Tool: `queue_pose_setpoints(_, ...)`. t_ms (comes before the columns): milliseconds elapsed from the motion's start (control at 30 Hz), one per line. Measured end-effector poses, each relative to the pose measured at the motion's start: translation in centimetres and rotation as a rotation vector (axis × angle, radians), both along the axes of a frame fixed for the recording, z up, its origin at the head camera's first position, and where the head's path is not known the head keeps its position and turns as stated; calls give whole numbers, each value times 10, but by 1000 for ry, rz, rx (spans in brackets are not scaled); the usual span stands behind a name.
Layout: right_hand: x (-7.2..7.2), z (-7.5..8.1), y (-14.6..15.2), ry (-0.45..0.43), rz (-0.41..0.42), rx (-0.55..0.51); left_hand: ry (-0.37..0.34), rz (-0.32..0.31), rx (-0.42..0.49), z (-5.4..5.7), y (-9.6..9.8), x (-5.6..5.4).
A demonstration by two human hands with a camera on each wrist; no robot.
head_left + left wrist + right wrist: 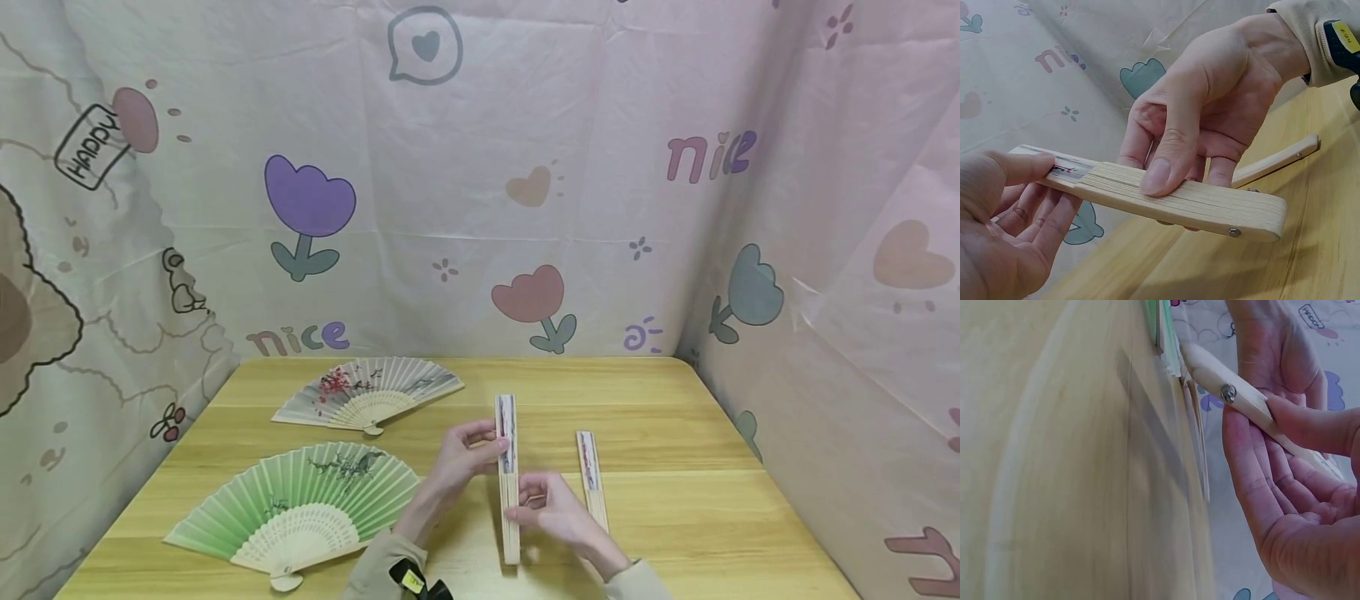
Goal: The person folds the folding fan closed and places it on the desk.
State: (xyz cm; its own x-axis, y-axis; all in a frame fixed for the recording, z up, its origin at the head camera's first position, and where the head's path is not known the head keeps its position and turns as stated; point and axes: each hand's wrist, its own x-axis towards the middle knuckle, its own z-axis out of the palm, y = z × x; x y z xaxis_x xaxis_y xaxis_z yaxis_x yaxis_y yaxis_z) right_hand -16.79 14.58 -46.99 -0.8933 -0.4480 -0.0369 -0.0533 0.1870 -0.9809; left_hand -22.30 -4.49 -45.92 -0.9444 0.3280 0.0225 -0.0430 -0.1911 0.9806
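A folded hand fan [508, 500] with pale wooden ribs is held up above the table between both hands. My left hand [462, 457] pinches its upper, printed end, thumb on top and fingers beneath. Lower down, my right hand [551, 510] pinches the wooden ribs between thumb and fingers. In the left wrist view the right thumb lies across the stacked ribs [1210, 203], and a metal rivet shows at the rounded end. Another folded fan [590, 467] lies on the table to the right, partly behind the right hand.
An open green fan [300, 492] lies at the front left of the wooden table [675, 500]. Behind it rests an open grey fan [375, 392] with red blossoms. Printed cloth [450, 208] hangs along the back and both sides.
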Motion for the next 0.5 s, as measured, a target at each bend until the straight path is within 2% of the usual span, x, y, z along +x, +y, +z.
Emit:
queue_pose_setpoints(200,2,-1,11,7,0,-19,-29,-6,-18,-4,3,-3)
queue_pose_setpoints(367,2,-2,21,-17,3,-25,-9,-16,-42,-8,10,-7)
queue_pose_setpoints(500,5,-4,32,-26,1,-1,-8,-62,-69,-12,18,-11)
